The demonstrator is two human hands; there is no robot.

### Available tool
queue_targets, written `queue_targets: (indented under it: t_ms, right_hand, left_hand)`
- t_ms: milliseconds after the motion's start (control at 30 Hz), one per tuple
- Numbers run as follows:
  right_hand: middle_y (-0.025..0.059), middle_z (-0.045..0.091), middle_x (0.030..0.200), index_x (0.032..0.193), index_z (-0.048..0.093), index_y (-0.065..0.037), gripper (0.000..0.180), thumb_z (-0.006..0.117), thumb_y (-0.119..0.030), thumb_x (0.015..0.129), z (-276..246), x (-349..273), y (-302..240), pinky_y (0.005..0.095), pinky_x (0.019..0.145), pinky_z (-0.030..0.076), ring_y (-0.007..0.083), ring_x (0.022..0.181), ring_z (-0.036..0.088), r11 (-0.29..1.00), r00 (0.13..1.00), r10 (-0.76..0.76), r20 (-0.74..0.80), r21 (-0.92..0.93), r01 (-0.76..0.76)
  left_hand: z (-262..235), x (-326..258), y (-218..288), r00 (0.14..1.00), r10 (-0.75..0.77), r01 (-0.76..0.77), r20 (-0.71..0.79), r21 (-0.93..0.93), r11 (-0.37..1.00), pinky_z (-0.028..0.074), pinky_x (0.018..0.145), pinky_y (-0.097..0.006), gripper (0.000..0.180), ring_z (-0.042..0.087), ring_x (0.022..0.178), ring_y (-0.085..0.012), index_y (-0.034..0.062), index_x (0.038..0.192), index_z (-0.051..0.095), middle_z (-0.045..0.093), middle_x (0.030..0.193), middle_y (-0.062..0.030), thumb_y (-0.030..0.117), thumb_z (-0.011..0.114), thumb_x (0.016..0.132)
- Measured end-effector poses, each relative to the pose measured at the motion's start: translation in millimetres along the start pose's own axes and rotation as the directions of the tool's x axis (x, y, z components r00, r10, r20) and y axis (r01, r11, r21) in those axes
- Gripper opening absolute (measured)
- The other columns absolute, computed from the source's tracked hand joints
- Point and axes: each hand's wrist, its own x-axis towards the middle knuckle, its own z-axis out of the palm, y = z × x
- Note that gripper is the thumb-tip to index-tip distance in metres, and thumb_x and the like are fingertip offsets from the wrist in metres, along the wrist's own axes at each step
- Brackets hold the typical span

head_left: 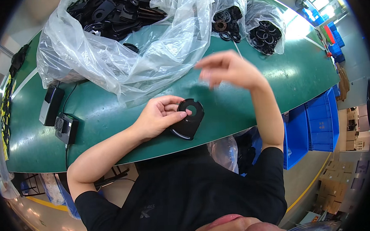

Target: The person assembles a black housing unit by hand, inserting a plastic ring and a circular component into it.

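My left hand (pixel 158 119) pinches a flat black plastic cover (pixel 189 127) between thumb and fingers, just above the green table. The cover has a rounded top with a round hole and a wider lower end. To its upper right, my right hand (pixel 235 71) is raised over the table, apart from the cover. Motion smears its fingers, so whether anything small is in them does not show. Beyond both hands, a large clear plastic bag (pixel 129 83) lies open with many black plastic parts (pixel 117 12) inside.
Two smaller clear bags hold black rings (pixel 229 22) and round black parts (pixel 265 37) at the back right. Two small black-and-grey devices (pixel 52 105) with cables stand on the green table (pixel 101 115) at left. Blue crates (pixel 321 119) stand beyond the right edge.
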Motion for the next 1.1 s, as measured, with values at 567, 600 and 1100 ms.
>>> queue_targets:
  t_ms: [567, 600, 1100]
  right_hand:
    - [0.0073, 0.065, 0.072, 0.085, 0.066, 0.002, 0.034, 0.075, -0.028, 0.071, -124, 73, 80, 0.0251, 0.06, 0.049, 0.013, 0.062, 0.062, 0.867, 0.597, -0.164, -0.785, -0.404, -0.293]
    - [0.005, 0.064, 0.072, 0.087, 0.064, 0.002, 0.031, 0.075, -0.023, 0.072, -119, 68, 71, 0.0223, 0.057, 0.048, 0.0103, 0.06, 0.06, 0.948, 0.628, -0.082, -0.774, -0.255, -0.191]
    - [0.0056, 0.063, 0.086, 0.086, 0.065, -0.004, 0.02, 0.068, -0.004, 0.066, 71, -5, 24, 0.0303, 0.057, 0.049, 0.0224, 0.072, 0.06, 0.295, 0.581, -0.811, 0.067, -0.811, 0.505]
  left_hand:
    - [-1, 4, -2, 0.999, 0.011, -0.015, -0.039, -0.111, 0.994, 0.05, 0.08, -0.029, 0.026, 0.061, 0.09, -0.0149, 0.0001, 0.112, 0.045, 0.062, 0.103, -0.0133, 0.01, 0.053, 0.089]
    - [-1, 4, -1, 0.998, 0.015, -0.022, -0.06, -0.119, 0.993, 0.051, 0.078, -0.03, 0.027, 0.062, 0.09, -0.0159, 0.0002, 0.113, 0.045, 0.062, 0.104, -0.0133, 0.012, 0.053, 0.09]
    - [-9, 7, -3, 0.998, -0.006, -0.012, -0.055, -0.315, 0.949, 0.052, 0.082, -0.034, 0.031, 0.062, 0.093, -0.0182, 0.0008, 0.119, 0.046, 0.058, 0.108, -0.0102, 0.019, 0.043, 0.095]
